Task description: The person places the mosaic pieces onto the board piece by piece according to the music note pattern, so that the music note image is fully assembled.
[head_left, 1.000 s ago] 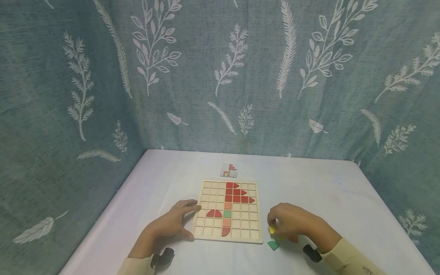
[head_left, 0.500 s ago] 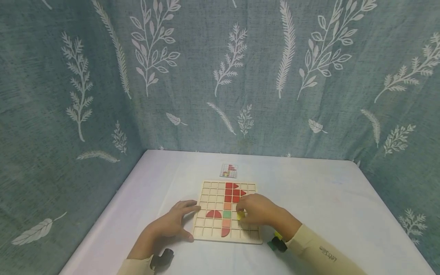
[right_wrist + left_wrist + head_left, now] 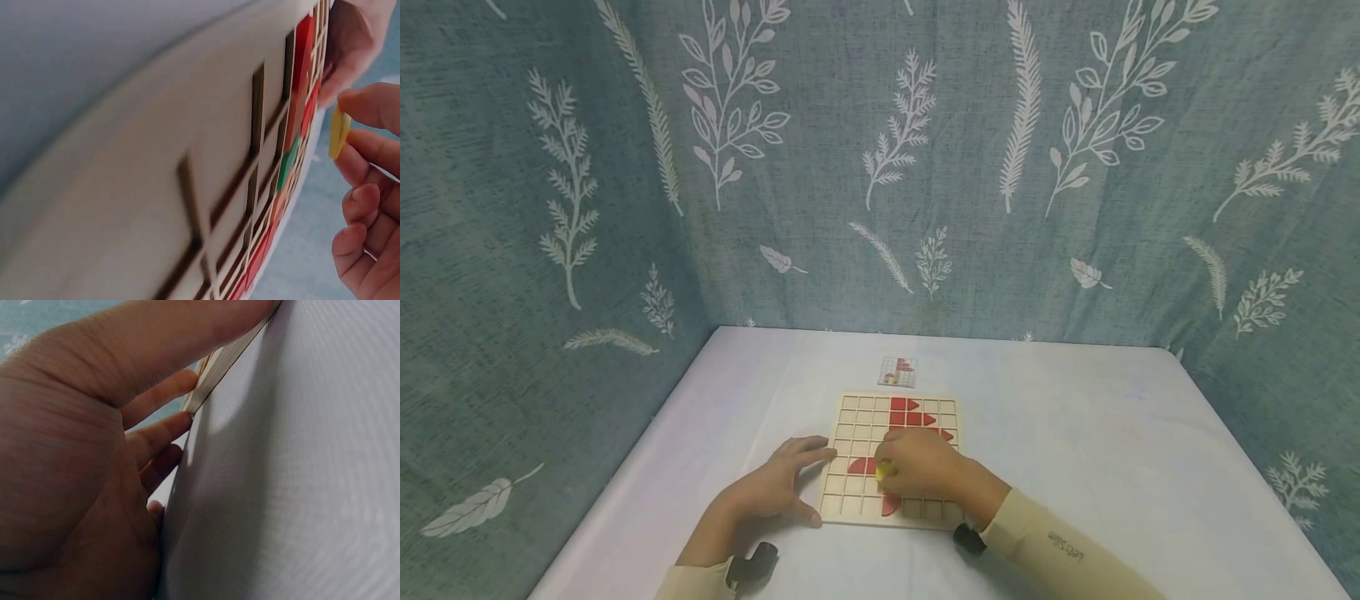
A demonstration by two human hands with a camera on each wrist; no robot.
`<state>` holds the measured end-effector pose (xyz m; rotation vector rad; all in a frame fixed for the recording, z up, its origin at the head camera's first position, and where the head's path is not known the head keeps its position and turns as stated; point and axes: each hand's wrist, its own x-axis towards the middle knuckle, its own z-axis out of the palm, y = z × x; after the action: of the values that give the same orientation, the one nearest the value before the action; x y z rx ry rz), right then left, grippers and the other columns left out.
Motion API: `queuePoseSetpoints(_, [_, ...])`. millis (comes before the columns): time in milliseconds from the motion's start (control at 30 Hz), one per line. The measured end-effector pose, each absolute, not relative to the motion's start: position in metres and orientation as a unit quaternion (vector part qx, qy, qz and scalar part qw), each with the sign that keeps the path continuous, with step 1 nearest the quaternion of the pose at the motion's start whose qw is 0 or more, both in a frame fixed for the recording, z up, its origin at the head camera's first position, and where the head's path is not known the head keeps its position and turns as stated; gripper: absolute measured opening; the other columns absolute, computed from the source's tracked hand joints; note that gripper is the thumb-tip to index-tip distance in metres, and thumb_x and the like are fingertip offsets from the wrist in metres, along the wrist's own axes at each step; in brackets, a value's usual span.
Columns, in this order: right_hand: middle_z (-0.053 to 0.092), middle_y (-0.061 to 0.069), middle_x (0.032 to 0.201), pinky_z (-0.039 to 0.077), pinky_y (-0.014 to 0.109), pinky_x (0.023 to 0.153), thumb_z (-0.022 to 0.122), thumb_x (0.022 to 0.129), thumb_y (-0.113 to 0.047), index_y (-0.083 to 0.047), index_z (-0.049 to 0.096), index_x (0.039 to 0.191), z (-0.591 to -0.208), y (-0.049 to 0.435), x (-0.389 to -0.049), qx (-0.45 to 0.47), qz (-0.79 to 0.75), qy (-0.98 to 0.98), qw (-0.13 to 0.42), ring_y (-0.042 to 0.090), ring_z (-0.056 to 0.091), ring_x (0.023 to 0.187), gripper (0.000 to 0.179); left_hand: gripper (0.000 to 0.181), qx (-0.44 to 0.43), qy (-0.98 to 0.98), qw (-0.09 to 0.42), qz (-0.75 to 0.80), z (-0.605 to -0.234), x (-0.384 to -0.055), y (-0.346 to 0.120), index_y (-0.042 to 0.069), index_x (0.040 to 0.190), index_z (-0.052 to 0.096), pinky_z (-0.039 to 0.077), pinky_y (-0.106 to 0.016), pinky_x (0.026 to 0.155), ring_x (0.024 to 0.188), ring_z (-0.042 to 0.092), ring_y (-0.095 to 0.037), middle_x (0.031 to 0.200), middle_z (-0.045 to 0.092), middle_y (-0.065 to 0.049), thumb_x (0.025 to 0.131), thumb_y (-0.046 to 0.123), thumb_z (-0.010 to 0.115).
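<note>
A wooden grid board (image 3: 850, 483) lies on the white table, with red tiles (image 3: 906, 419) set in several of its cells. My left hand (image 3: 775, 487) rests at the board's left edge, fingers spread; in the left wrist view the fingers (image 3: 164, 394) reach the wooden side. Over the middle of the board, my right hand (image 3: 921, 465) pinches a thin yellow tile (image 3: 339, 132) between thumb and finger. The right wrist view shows the tile held above the grid, apart from it. A green tile (image 3: 287, 164) sits in the board, covered by my right hand in the head view.
Behind the board lies a small pattern card (image 3: 897, 372) with a coloured grid design. Leaf-print fabric (image 3: 820, 208) hangs at the back and left of the table (image 3: 1075, 417). My right forearm (image 3: 1045, 542) hides the area by the board's front right corner.
My right hand has carried the yellow tile from the loose pieces right of the board leftward, over the board to its middle. My left hand has stayed at the board's edge.
</note>
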<state>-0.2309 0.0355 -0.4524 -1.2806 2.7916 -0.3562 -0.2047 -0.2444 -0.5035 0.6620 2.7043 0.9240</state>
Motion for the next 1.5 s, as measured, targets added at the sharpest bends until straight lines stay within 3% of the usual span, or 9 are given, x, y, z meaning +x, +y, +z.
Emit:
queuePoseSetpoints(200, [0.053, -0.018, 0.077, 0.045, 0.020, 0.062, 0.077, 0.078, -0.030, -0.024, 0.073, 0.093, -0.453, 0.024, -0.228, -0.406, -0.110, 0.906, 0.046, 0.004, 0.048, 0.068, 0.016, 0.102, 0.232, 0.917, 0.098, 0.310, -0.504, -0.205, -0.245, 0.022, 0.145, 0.047, 0.023, -0.062, 0.109, 0.141, 0.020, -0.035, 0.154, 0.030, -0.008, 0.056, 0.054, 0.086])
queuePoseSetpoints(567, [0.049, -0.014, 0.071, 0.041, 0.021, 0.056, 0.078, 0.073, -0.021, -0.025, 0.065, 0.080, -0.461, 0.015, -0.226, -0.403, -0.089, 0.909, 0.065, 0.006, 0.046, 0.062, 0.015, 0.102, 0.236, 0.918, 0.098, 0.303, -0.504, -0.207, -0.245, 0.021, 0.145, 0.047, 0.025, -0.063, 0.108, 0.140, 0.022, -0.036, 0.152, 0.031, -0.007, 0.055, 0.053, 0.086])
queuePoseSetpoints(800, [0.048, -0.012, 0.070, 0.041, 0.022, 0.056, 0.076, 0.078, -0.023, -0.023, 0.066, 0.078, -0.459, 0.011, -0.224, -0.395, -0.089, 0.911, 0.074, 0.007, 0.045, 0.060, 0.010, 0.101, 0.234, 0.918, 0.094, 0.307, -0.505, -0.206, -0.245, 0.020, 0.143, 0.049, 0.024, -0.063, 0.108, 0.140, 0.023, -0.037, 0.152, 0.032, -0.008, 0.054, 0.052, 0.087])
queuePoseSetpoints(1100, [0.045, -0.011, 0.068, 0.036, 0.020, 0.052, 0.072, 0.081, -0.021, -0.022, 0.067, 0.078, -0.461, 0.007, -0.224, -0.419, -0.073, 0.904, 0.050, 0.006, 0.041, 0.059, 0.006, 0.103, 0.225, 0.919, 0.094, 0.309, -0.503, -0.204, -0.244, 0.020, 0.143, 0.049, 0.024, -0.062, 0.109, 0.141, 0.022, -0.036, 0.152, 0.032, -0.007, 0.053, 0.052, 0.087])
queuePoseSetpoints(1500, [0.048, -0.014, 0.069, 0.041, 0.020, 0.057, 0.070, 0.085, -0.022, -0.025, 0.064, 0.074, -0.463, 0.038, -0.227, -0.420, -0.090, 0.902, 0.047, 0.005, 0.043, 0.063, 0.012, 0.102, 0.229, 0.918, 0.098, 0.310, -0.502, -0.204, -0.244, 0.018, 0.144, 0.049, 0.023, -0.063, 0.108, 0.140, 0.022, -0.037, 0.152, 0.031, -0.010, 0.054, 0.050, 0.088])
